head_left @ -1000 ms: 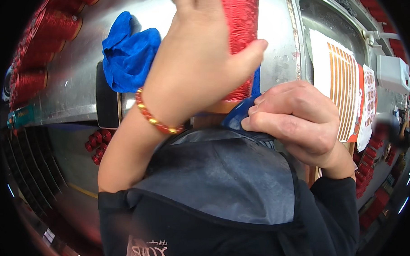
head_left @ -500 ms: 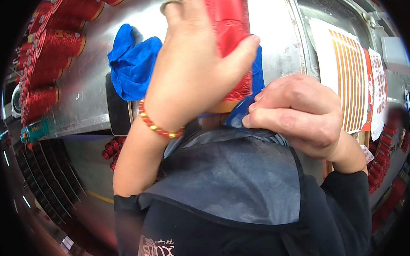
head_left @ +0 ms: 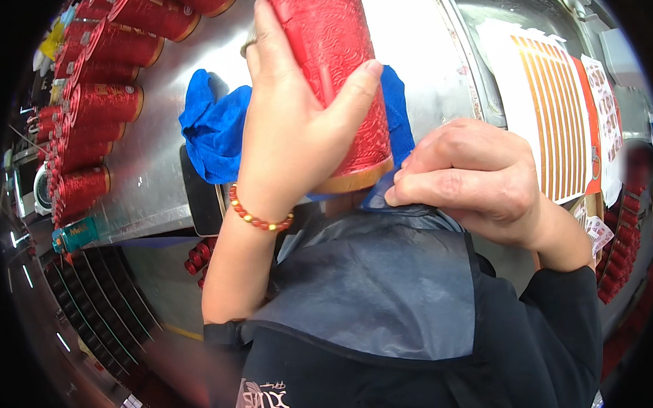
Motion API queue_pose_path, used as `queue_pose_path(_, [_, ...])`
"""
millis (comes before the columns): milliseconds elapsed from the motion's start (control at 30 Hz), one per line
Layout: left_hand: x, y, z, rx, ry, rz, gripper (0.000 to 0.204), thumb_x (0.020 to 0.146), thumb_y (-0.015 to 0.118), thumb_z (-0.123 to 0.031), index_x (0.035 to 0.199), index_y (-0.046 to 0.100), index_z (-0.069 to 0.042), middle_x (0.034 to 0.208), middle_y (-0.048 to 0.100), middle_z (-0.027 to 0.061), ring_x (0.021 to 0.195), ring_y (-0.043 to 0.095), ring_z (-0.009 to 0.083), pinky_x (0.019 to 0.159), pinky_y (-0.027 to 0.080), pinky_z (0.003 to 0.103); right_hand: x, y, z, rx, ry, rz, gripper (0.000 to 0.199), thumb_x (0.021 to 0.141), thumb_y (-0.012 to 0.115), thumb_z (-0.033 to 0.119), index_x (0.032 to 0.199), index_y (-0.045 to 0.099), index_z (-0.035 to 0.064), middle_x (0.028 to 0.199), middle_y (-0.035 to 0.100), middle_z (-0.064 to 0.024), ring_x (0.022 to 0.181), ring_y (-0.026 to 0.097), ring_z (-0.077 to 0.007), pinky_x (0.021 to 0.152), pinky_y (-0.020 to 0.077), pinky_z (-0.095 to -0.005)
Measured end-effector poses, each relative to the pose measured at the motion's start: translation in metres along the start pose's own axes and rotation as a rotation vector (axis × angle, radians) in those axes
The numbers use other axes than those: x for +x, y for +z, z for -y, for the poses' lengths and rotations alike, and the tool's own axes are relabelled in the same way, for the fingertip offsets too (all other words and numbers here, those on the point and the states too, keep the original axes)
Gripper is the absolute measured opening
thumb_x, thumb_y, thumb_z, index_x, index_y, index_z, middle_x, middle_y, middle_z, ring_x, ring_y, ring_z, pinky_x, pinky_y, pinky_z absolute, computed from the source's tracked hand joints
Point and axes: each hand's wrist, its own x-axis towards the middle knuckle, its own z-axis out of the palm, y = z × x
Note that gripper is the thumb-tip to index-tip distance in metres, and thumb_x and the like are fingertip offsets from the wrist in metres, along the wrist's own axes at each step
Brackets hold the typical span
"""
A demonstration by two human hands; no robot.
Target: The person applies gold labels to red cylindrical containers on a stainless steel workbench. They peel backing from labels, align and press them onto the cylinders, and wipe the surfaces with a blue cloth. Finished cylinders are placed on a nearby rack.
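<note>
Fingers of the left hand wrap around a red cylinder, with the thumb pressed across its front face and the other digits curled behind it, so the grip is closed firmly on the tube. The red cylinder is tall and round, covered in an embossed, glossy red pattern, and finished at its lower end with a gold band; it stands nearly upright, tilted slightly, above the metal tabletop. A beaded bracelet of red and gold beads circles the wrist just below that hand. Right of the cylinder's gold base, the right hand is bunched closed, its fingertips pinching the edge of a blue cloth just at the cylinder's bottom rim. The blue cloth runs behind the cylinder and spreads out crumpled to its left on the shiny steel surface. Farther left of the cylinder, a row of similar red embossed tubes with gold ends lies on its side along the tabletop's edge. To the right of the cylinder, a sheet of orange-striped labels rests on the metal. Below the cylinder, a grey apron over a dark garment fills the lower part of the view.
</note>
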Motion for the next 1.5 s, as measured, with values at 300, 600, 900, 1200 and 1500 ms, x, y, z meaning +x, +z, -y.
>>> queue_pose_path(300, [0.0, -0.004, 0.0, -0.775, -0.304, 0.129, 0.091, 0.097, 0.072, -0.017, 0.161, 0.012, 0.008, 0.14, 0.053, 0.0208, 0.119, 0.062, 0.0249, 0.097, 0.053, 0.034, -0.006, 0.009, -0.008, 0.053, 0.021, -0.082, 0.022, 0.08, 0.078, 0.006, 0.102, 0.08, 0.0056, 0.09, 0.072, -0.0076, 0.084, 0.071, -0.0238, 0.074, 0.0563, -0.0337])
queue_pose_path(600, [-0.035, 0.008, 0.033, -0.775, -0.305, -0.005, 0.065, 0.109, 0.052, -0.026, 0.16, 0.026, 0.004, 0.149, 0.048, 0.0168, 0.132, 0.052, 0.0209, 0.112, 0.041, 0.035, -0.024, -0.003, 0.007, 0.038, 0.311, -0.148, 0.036, 0.076, 0.084, -0.001, 0.111, 0.075, 0.0046, 0.093, 0.071, -0.0101, 0.08, 0.068, -0.0235, 0.073, 0.055, -0.0347])
queue_pose_path(900, [-0.078, -0.013, -0.015, 0.235, 0.22, 0.109, 0.066, 0.107, 0.05, -0.047, 0.148, 0.049, 0.005, 0.158, 0.034, 0.0336, 0.147, 0.034, 0.0506, 0.119, 0.03, 0.053, -0.066, -0.011, -0.048, -0.041, 0.53, -0.289, 0.034, 0.088, 0.081, 0.02, 0.116, 0.07, 0.0046, 0.098, 0.072, -0.0134, 0.09, 0.071, -0.0283, 0.08, 0.0555, -0.0361])
queue_pose_path(1200, [-0.079, -0.019, 0.007, 0.309, 0.437, 0.094, 0.046, 0.101, 0.061, -0.025, 0.137, 0.061, 0.004, 0.15, 0.051, 0.0271, 0.145, 0.042, 0.0479, 0.119, 0.031, 0.056, -0.244, -0.222, -0.094, 0.122, 1.237, -0.908, 0.037, 0.102, 0.064, 0.042, 0.093, 0.076, 0.0079, 0.087, 0.07, -0.0008, 0.076, 0.061, -0.0077, 0.068, 0.049, -0.0244])
queue_pose_path(1500, [-0.068, -0.019, 0.004, 0.375, 0.389, 0.12, 0.062, 0.102, 0.057, -0.041, 0.146, 0.053, 0.003, 0.157, 0.046, 0.022, 0.149, 0.038, 0.0441, 0.121, 0.028, 0.054, -0.385, -0.31, -0.12, -0.516, 1.597, -0.725, 0.064, 0.067, 0.091, 0.058, 0.093, 0.074, 0.0026, 0.082, 0.071, -0.0062, 0.069, 0.064, -0.014, 0.066, 0.0506, -0.0307])
